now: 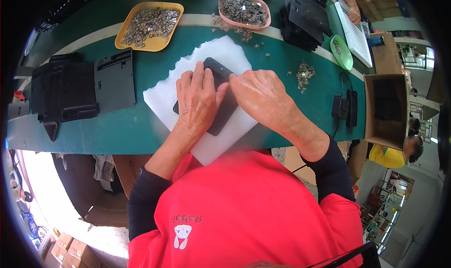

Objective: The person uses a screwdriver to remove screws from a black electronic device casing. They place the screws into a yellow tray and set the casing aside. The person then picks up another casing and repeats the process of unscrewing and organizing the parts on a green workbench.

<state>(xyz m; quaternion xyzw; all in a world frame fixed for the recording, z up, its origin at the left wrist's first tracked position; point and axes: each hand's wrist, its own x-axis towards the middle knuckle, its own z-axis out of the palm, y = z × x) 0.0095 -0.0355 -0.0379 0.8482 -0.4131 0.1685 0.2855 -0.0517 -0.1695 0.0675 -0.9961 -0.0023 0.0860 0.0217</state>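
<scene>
A dark flat panel (224, 115) lies on a sheet of white foam (213, 52) in front of me. My left hand (195, 96) rests on the panel with its fingers stretched out flat, the thumb pointing toward the right hand. Curled closed over the panel's right edge is my right hand (260, 92). Whatever its fingers grip is hidden behind the knuckles. The panel's far end, with a small light spot, shows beyond my left fingertips.
Beyond the foam stand a yellow tray (124, 40) and a pink tray (223, 19) of small metal pieces. Stacked black panels (66, 89) lie left. Loose pieces (304, 75), a green bowl (346, 61), a black adapter (340, 106) and another person's hand (354, 14) are right.
</scene>
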